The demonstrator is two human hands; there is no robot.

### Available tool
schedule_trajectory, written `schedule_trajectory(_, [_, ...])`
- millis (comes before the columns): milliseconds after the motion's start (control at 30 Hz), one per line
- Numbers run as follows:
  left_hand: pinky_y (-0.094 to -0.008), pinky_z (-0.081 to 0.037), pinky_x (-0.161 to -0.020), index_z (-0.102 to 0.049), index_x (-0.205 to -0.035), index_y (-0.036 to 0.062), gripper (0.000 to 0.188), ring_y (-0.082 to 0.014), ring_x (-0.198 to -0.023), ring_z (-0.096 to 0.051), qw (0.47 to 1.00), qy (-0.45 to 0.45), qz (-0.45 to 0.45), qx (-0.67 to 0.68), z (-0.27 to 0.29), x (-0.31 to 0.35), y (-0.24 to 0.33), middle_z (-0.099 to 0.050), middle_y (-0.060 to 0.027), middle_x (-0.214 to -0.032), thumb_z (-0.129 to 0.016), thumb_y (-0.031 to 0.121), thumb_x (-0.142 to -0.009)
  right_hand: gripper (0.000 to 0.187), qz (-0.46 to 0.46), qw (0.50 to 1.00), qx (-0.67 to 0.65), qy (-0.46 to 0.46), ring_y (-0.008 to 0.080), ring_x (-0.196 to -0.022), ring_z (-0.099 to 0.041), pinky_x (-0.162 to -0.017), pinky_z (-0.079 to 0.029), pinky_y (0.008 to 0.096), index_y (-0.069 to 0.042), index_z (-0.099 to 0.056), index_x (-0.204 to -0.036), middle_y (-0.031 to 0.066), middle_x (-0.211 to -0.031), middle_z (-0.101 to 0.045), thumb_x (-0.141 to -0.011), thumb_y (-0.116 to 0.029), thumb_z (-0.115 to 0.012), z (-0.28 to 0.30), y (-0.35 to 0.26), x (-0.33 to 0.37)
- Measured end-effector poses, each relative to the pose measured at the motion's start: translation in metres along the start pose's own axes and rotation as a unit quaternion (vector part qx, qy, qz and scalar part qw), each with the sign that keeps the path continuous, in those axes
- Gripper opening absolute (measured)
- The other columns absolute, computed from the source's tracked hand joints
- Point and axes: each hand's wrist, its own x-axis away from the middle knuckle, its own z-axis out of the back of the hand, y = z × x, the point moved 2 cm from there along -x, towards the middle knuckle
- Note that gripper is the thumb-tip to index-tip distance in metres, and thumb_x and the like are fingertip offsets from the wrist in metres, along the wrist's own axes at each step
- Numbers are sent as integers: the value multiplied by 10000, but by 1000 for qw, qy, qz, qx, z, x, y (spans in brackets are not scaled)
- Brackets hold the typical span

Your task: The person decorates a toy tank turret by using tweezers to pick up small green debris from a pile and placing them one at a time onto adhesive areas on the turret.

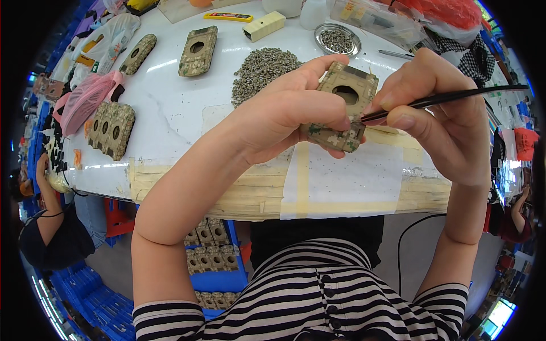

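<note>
My left hand (273, 111) grips a camouflage-patterned toy tank hull (364, 85) with a round hole in its top, thumb pressed across its near part. In my right hand (441, 111) is a pair of slim black tweezers (483, 92), pinched between thumb and fingers. The tips touch or nearly touch the hull beside my left thumb; whether they hold a small part is too fine to tell. Just beyond my left hand lies a heap of small grey-brown parts (264, 68). A round metal dish (358, 44) behind the hull contains more of them.
More camouflage hulls lie at left: one (198, 52), another (138, 55), and a joined-looking group (112, 131) beside a pink mesh item (85, 105). A yellow utility knife (228, 17) and cream block (264, 26) sit farther back. White paper (341, 187) covers the taped front edge.
</note>
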Motion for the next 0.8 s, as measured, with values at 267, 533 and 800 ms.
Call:
schedule_trajectory(267, [-301,-488,-555,-259,-1391,-22,804,-252,-868,-632,1000,7,-4,1,-1,0,-1,-575,-181,-1042,-558,104,-655,165,-33,999,34,-8,169,-765,-578,-693,-449,275,32,-608,-856,90,-803,-582,-800,-111,-668,-3,-14,-10])
schedule_trajectory(533, [-294,-476,-534,-276,-1379,-26,798,-243,-851,-632,1000,5,-11,-1,0,-1,-3,-576,-168,-1026,-556,111,-644,143,54,995,11,77,145,-747,-575,-670,-448,251,30,-593,-858,79,-803,-578,-818,-92,-655,-17,-3,0])
schedule_trajectory(800, [-282,-471,-506,-312,-1357,-18,766,-236,-829,-633,1000,10,-5,-3,-1,-1,-3,-576,-141,-986,-546,108,-639,142,50,996,-22,70,129,-728,-584,-649,-462,231,31,-571,-857,72,-805,-564,-855,-101,-623,-20,-1,-3])
